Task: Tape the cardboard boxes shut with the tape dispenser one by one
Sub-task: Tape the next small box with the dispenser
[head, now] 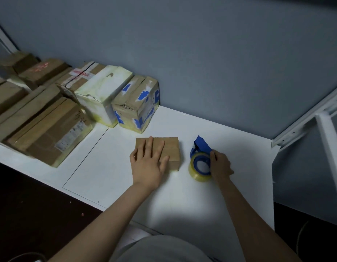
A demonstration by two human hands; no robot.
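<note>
Beyond the stacked cardboard boxes (50, 118) at the left, the left hand (148, 163) lies flat, fingers spread, on the small cardboard box (171, 148), likely steadying it, while just beside it the right hand (220, 164) seems curled round the blue tape dispenser (200, 157) resting on the white table (230, 195), ready to lift.

A white desk (182, 195) meets a blue-grey wall (201, 53). Right of the desk stands a white metal frame (305, 122); left of it, dark floor (31, 205).

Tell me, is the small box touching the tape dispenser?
Apart: the head view shows bare white table between the small box and the tape dispenser.
</note>
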